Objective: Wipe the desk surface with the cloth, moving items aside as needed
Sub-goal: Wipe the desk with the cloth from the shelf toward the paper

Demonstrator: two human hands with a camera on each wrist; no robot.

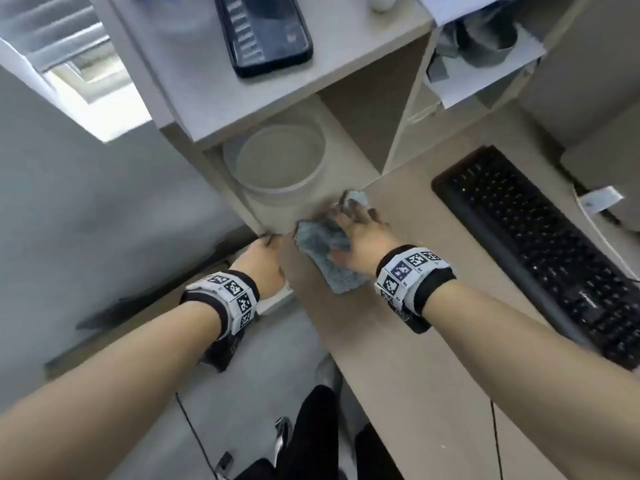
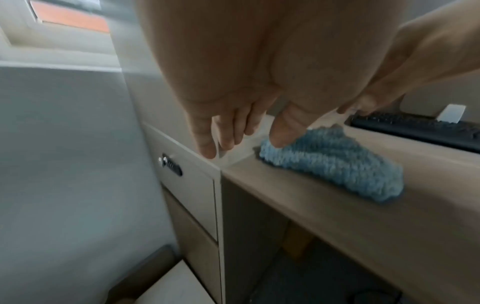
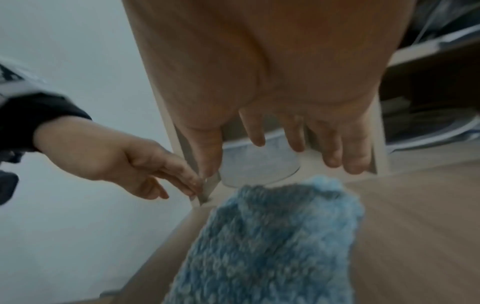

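A blue-grey knitted cloth [image 1: 322, 247] [image 2: 332, 162] [image 3: 272, 246] lies on the wooden desk [image 1: 433, 358] near its far left corner. My right hand [image 1: 356, 220] [image 3: 275, 156] lies over the cloth with straight, spread fingers, whose tips reach past its far edge. My left hand [image 1: 268, 242] [image 2: 233, 142] is off the desk's left edge, its straight fingers touching the top corner of the pale cabinet [image 2: 189, 181], just left of the cloth. It holds nothing.
A black keyboard [image 1: 540, 258] lies on the desk to the right. A clear round container [image 1: 280, 161] sits in the shelf niche right behind the cloth. A dark phone [image 1: 263, 32] lies on the shelf top. The cabinet front carries a combination lock [image 2: 170, 164].
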